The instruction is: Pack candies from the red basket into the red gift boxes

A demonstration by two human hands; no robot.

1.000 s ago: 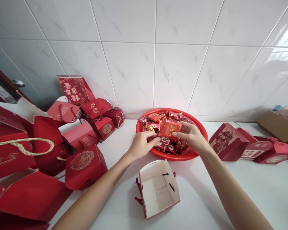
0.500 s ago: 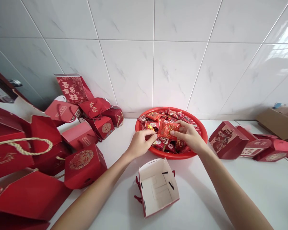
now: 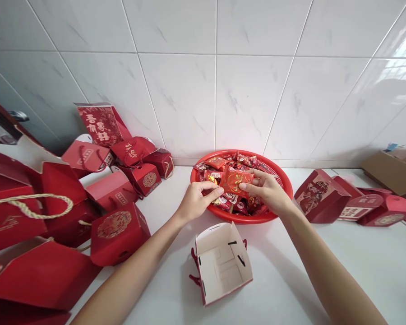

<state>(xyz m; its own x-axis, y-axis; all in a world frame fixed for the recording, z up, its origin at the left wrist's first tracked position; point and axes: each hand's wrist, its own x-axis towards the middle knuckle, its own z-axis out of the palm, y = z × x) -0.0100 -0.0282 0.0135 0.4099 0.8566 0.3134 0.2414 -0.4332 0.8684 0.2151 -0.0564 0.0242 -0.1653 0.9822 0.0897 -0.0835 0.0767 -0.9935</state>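
My right hand [image 3: 269,190] grips the right side of a shiny red candy packet [image 3: 232,181] with gold print, thumb on its front. At the packet's lower left corner, the thumb and forefinger of my left hand [image 3: 199,198] are closed. The packet is held over a red plastic basket [image 3: 286,183] with a perforated wall, heaped with red-wrapped candies [image 3: 216,162]. Below my hands, an open gift box [image 3: 223,266] stands on the white counter, its pale inside facing up and dark red cord handles at its sides.
Many red gift boxes [image 3: 120,232] crowd the left side, some with rope handles. Several more boxes [image 3: 321,196] stand at the right, beside a brown cardboard carton [image 3: 389,174]. A white tiled wall [image 3: 176,104] rises behind the counter [image 3: 284,275].
The red packet has tilted between my fingers, showing more of its gold-printed front. Both hands stay over the basket, and the open gift box has not moved.
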